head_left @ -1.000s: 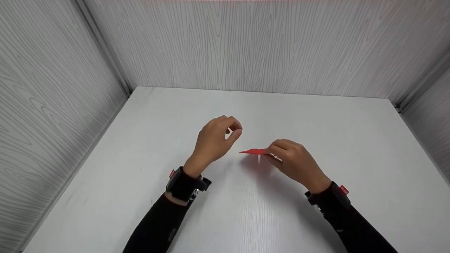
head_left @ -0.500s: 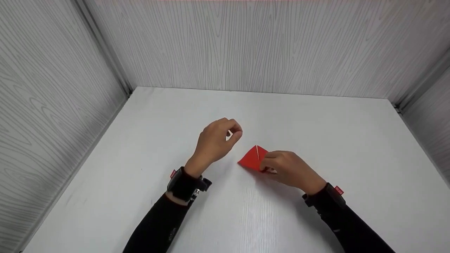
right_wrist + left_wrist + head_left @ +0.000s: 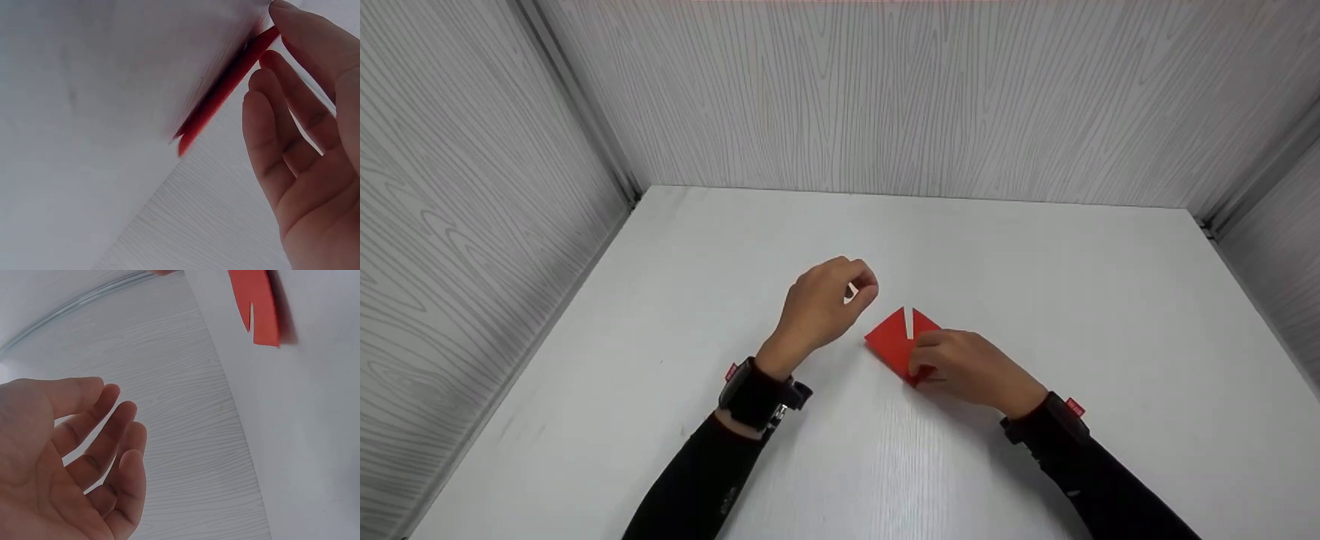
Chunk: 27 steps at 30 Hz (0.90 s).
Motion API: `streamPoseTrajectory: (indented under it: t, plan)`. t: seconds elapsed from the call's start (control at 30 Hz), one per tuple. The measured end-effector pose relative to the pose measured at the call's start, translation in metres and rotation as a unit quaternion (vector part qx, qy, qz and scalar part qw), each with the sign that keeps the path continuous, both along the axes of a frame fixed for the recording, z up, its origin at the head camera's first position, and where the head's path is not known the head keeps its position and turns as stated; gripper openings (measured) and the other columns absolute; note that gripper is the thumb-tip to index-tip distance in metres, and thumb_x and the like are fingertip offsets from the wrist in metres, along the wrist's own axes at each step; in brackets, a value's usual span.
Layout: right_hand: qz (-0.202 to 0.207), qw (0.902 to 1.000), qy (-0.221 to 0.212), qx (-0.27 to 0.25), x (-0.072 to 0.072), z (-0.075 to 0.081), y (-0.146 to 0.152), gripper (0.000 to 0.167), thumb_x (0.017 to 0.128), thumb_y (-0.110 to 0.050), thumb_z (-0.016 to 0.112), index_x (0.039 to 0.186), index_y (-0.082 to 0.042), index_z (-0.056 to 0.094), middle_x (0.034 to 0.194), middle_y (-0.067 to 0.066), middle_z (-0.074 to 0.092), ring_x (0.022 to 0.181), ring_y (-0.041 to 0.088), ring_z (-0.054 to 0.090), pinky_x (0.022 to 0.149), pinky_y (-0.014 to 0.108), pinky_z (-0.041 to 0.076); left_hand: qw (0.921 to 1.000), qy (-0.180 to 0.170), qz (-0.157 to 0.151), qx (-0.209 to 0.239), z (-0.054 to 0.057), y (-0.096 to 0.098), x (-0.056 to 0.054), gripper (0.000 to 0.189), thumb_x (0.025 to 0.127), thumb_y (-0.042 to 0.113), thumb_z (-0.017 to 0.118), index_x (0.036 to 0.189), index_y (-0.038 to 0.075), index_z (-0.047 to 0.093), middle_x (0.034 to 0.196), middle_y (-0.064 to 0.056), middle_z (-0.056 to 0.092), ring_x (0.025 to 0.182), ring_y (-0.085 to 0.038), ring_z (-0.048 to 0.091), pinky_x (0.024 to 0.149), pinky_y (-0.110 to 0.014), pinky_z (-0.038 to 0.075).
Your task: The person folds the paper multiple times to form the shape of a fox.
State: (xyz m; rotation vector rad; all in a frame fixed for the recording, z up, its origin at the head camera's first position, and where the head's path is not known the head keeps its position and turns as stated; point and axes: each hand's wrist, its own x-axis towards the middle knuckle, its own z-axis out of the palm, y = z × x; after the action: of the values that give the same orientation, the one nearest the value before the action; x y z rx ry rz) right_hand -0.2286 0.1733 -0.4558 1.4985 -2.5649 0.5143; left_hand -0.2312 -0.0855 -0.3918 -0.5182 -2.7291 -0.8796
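Note:
A red folded piece of paper (image 3: 889, 343), diamond-shaped in the head view with a narrow slit at its far corner, is low over the white table. My right hand (image 3: 971, 371) pinches it near its closest corner between thumb and index finger, covering part of its right side. In the right wrist view the paper (image 3: 222, 90) appears nearly edge-on, its end between the fingertips. To the paper's upper left, my left hand (image 3: 821, 304) hovers with loosely curled fingers, holding nothing. The left wrist view catches the slit end of the paper (image 3: 264, 315) at the top.
The white tabletop (image 3: 660, 300) spreads around both hands. A wood-grain panel (image 3: 915, 97) stands along its far edge, and side panels, such as the left panel (image 3: 457, 225), bound it. Each wrist wears a black strap (image 3: 754, 391) with a camera.
The right hand has lowered toward me and tilted the red paper from nearly edge-on to show its flat face and slit. The left hand has only dropped slightly.

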Motion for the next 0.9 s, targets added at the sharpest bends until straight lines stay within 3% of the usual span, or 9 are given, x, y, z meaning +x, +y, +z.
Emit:
streamPoseTrajectory:
  t: [0.2, 0.4, 0.53, 0.63, 0.73, 0.83, 0.9]
  plan:
    - [0.0, 0.9997, -0.024, -0.006, 0.001, 0.005, 0.002, 0.019, 0.084, -0.012, 0.092, 0.097, -0.015, 0.079, 0.094, 0.0, 0.072, 0.086, 0.014, 0.067, 0.081, 0.03, 0.062, 1.0, 0.0, 0.002, -0.004, 0.0, 0.0, 0.001, 0.007, 0.104, 0.021, 0.07, 0.105, 0.017, 0.076, 0.098, 0.0, 0.072, 0.096, -0.022, 0.069, 0.079, -0.035, 0.056]
    - [-0.036, 0.9935, -0.06, -0.089, -0.007, 0.019, 0.011, 0.012, 0.09, -0.008, 0.085, 0.098, -0.015, 0.078, 0.09, -0.006, 0.07, 0.079, 0.008, 0.064, 0.07, 0.027, 0.059, 1.0, 0.0, -0.001, -0.007, 0.0, 0.002, 0.001, 0.006, 0.102, 0.02, 0.071, 0.103, 0.017, 0.076, 0.097, 0.0, 0.072, 0.095, -0.023, 0.069, 0.078, -0.035, 0.055]
    - [-0.129, 0.9755, -0.12, -0.131, -0.014, 0.027, 0.022, 0.007, 0.096, -0.007, 0.076, 0.101, -0.012, 0.077, 0.086, -0.006, 0.072, 0.074, 0.012, 0.064, 0.067, 0.029, 0.055, 0.9999, 0.005, -0.007, -0.014, -0.003, 0.005, 0.001, 0.005, 0.1, 0.02, 0.075, 0.101, 0.015, 0.075, 0.097, -0.001, 0.071, 0.092, -0.02, 0.065, 0.076, -0.034, 0.054]
    - [-0.199, 0.9526, -0.19, -0.13, -0.018, 0.029, 0.032, 0.004, 0.1, -0.012, 0.072, 0.103, -0.011, 0.073, 0.083, -0.002, 0.07, 0.069, 0.016, 0.063, 0.064, 0.03, 0.053, 0.9994, 0.0, -0.016, -0.03, -0.008, 0.008, 0.003, 0.009, 0.097, 0.021, 0.079, 0.099, 0.015, 0.073, 0.097, -0.002, 0.069, 0.092, -0.019, 0.062, 0.076, -0.033, 0.053]
    - [-0.234, 0.9339, -0.245, -0.114, -0.02, 0.029, 0.04, 0.008, 0.102, -0.017, 0.069, 0.102, -0.009, 0.07, 0.082, 0.003, 0.068, 0.063, 0.018, 0.063, 0.061, 0.031, 0.052, 0.9974, -0.015, -0.035, -0.062, -0.016, 0.015, 0.006, 0.014, 0.094, 0.022, 0.083, 0.1, 0.014, 0.073, 0.099, -0.004, 0.067, 0.094, -0.019, 0.059, 0.075, -0.031, 0.052]
    - [-0.25, 0.9271, -0.264, -0.093, -0.022, 0.026, 0.041, 0.011, 0.102, -0.02, 0.068, 0.1, -0.009, 0.069, 0.079, 0.004, 0.065, 0.057, 0.018, 0.062, 0.058, 0.032, 0.05, 0.9919, -0.021, -0.056, -0.113, -0.024, 0.024, 0.009, 0.019, 0.091, 0.025, 0.085, 0.103, 0.015, 0.075, 0.101, -0.005, 0.065, 0.096, -0.02, 0.056, 0.077, -0.031, 0.049]
    - [-0.254, 0.9281, -0.261, -0.079, -0.022, 0.024, 0.04, 0.012, 0.102, -0.02, 0.068, 0.098, -0.009, 0.069, 0.077, 0.003, 0.064, 0.056, 0.017, 0.06, 0.057, 0.032, 0.048, 0.9866, -0.021, -0.066, -0.147, -0.029, 0.031, 0.011, 0.019, 0.09, 0.028, 0.086, 0.101, 0.016, 0.075, 0.102, -0.004, 0.064, 0.098, -0.02, 0.056, 0.078, -0.032, 0.047]
